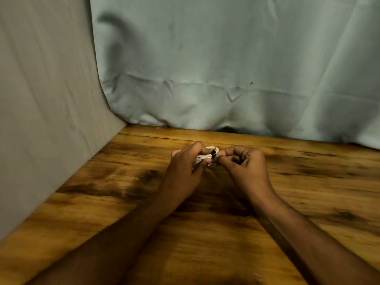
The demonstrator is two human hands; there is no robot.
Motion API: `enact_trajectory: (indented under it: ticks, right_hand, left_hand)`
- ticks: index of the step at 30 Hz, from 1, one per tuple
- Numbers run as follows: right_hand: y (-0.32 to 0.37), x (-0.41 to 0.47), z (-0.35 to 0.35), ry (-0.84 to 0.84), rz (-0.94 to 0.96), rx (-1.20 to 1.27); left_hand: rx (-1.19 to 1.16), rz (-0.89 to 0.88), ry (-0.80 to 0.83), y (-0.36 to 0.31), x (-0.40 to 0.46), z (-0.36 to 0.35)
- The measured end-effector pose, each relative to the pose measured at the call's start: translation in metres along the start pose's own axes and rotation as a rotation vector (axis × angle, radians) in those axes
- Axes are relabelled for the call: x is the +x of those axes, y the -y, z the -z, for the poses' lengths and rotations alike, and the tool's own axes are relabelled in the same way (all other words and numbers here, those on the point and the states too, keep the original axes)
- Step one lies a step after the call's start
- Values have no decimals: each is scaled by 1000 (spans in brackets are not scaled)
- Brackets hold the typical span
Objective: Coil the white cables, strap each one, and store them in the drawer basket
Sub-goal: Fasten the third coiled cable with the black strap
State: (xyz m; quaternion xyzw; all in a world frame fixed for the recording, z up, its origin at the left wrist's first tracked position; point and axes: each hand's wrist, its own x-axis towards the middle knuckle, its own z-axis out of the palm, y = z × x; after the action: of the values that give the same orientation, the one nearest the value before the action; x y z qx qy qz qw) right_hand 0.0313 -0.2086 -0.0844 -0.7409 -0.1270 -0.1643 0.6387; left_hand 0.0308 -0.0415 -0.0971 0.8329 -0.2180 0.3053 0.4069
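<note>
While both forearms reach in from the near edge across the wooden table point(123, 202), they meet at a small bundle held just above the boards. Nearest to the viewer along each arm are the wrists, and beyond them the two hands close together, knuckles up.

The left hand point(185, 167) has its fingers curled round the coiled white cable point(202, 156), which shows as a few pale strands running out from under its fingertips toward the right, with a loop of white peeking over the top of its knuckles. Most of the coil is hidden inside that grip.

Just beyond the left fingertips, between the two hands, a black strap point(213, 154) wraps the white strands crosswise. The right hand point(244, 163) has its fingers bent inward, and its thumb and forefinger tips pinch at that strap, touching it from the right side. Whether the strap is fastened cannot be told; it is small and partly covered.

Past the fingers the table runs on to its far edge, where a pale blue-green cloth point(226, 68) hangs creased as a backdrop. To the left of the left hand, well apart from it, a grey cloth point(41, 99) hangs down to the table's side edge.
</note>
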Motion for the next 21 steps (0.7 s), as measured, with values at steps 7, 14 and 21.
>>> enact_trajectory:
  ticks: [7, 14, 21]
  right_hand:
    - [2, -2, -4, -63, -104, 304]
    - [-1, -1, -1, -69, -3, 151]
    - [-3, 1, -1, -24, 94, -13]
  left_hand:
    - [-290, 228, -73, 0, 2, -3]
    - [-212, 168, -48, -4, -1, -3]
    - [-141, 116, -31, -5, -3, -4]
